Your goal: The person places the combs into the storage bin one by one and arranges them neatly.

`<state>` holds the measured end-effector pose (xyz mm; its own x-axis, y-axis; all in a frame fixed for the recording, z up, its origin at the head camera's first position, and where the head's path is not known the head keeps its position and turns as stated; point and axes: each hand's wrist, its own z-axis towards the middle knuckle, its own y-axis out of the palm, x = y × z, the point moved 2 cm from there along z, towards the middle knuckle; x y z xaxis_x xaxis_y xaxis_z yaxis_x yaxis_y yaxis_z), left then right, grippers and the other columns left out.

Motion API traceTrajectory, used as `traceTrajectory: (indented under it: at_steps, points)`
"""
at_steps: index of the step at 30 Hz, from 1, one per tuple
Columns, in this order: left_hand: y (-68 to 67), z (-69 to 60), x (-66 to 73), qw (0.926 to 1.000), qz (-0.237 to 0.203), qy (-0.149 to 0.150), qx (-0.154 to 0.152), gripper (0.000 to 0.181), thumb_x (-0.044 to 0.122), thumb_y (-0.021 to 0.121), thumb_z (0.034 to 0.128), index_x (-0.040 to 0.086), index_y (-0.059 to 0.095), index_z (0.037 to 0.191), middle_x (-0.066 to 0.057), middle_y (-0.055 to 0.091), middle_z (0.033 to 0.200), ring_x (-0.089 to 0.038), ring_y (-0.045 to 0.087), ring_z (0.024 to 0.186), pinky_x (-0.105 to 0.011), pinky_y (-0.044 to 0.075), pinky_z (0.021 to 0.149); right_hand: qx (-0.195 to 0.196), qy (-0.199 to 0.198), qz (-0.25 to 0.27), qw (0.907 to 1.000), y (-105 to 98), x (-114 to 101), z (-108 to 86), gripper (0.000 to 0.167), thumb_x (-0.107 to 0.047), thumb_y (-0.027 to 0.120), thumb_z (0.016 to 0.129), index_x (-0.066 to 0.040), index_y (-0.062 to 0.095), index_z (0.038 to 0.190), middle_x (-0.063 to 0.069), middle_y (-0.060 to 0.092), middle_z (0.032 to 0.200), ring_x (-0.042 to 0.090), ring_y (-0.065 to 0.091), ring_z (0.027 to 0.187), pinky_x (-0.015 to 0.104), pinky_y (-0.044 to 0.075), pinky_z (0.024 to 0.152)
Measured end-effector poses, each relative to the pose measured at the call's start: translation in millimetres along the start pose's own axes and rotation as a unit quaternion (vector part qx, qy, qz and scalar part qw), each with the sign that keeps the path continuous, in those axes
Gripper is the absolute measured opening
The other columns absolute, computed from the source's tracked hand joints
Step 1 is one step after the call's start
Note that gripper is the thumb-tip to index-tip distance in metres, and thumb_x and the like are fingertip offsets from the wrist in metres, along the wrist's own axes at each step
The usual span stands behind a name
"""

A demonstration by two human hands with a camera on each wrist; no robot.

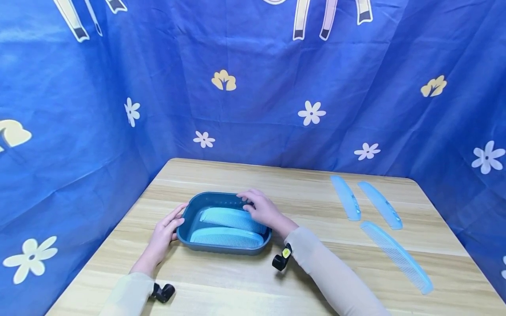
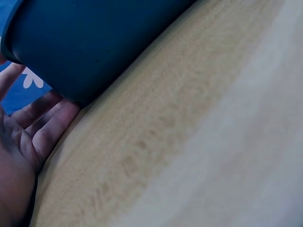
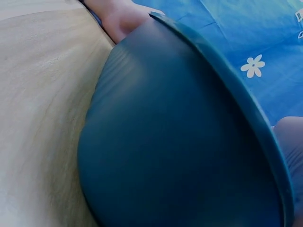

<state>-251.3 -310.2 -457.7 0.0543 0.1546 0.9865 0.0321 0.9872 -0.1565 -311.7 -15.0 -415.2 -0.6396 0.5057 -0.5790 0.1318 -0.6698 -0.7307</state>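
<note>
A dark teal plastic basin (image 1: 225,250) stands on the table. Inside it lie two light blue combs side by side, the rear comb (image 1: 225,216) and the front comb (image 1: 225,237). My left hand (image 1: 161,235) holds the basin's left end, with digits at the rim and fingertips against the lower wall in the left wrist view. My right hand (image 1: 262,208) is over the basin's back right corner, fingers loosely bent, with no object visible in them. It hides part of the rear comb's right end. The right wrist view shows mostly the basin's outer wall (image 3: 180,127).
Three more light blue combs lie on the right of the wooden table (image 1: 221,285): one at the back (image 1: 346,197), one beside it (image 1: 381,205), and a larger one nearer (image 1: 397,256). A blue patterned cloth (image 1: 261,109) hangs behind and at both sides.
</note>
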Motion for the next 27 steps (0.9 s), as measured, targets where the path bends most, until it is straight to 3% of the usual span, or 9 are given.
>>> traceTrajectory:
  at_steps: [8,13,27]
  points:
    - [-0.6,1.1,-2.2,1.0,0.0,-0.001,0.002,0.047,0.024,0.046,0.0983,0.016,0.036,0.144,-0.024,0.034,0.138,-0.006,0.055,0.098,-0.028,0.053,0.071,0.047,0.019,0.06,0.9969,-14.5,7.2,-7.9,0.032,-0.002,0.061,0.088,-0.004,0.059,0.12,0.012,0.059,0.099,0.016,0.055,0.087,0.026,0.048,0.073]
    - [-0.8,1.6,-2.4,1.0,-0.002,0.001,0.002,0.047,0.024,0.046,0.0982,0.015,0.036,0.144,-0.025,0.034,0.138,-0.006,0.056,0.097,-0.027,0.053,0.07,0.079,0.03,0.093,0.9921,-25.0,11.1,-13.4,0.031,-0.002,0.062,0.088,-0.003,0.06,0.118,0.008,0.059,0.095,0.016,0.056,0.085,0.025,0.05,0.071]
    - [-0.1,1.2,-2.4,1.0,-0.005,0.001,0.003,0.047,0.024,0.046,0.0983,0.014,0.037,0.144,-0.025,0.035,0.137,-0.004,0.055,0.099,-0.027,0.053,0.071,0.114,0.066,0.165,0.9775,-37.7,17.0,-20.7,0.033,-0.001,0.062,0.087,-0.004,0.059,0.12,0.01,0.062,0.094,0.021,0.059,0.083,0.031,0.052,0.067]
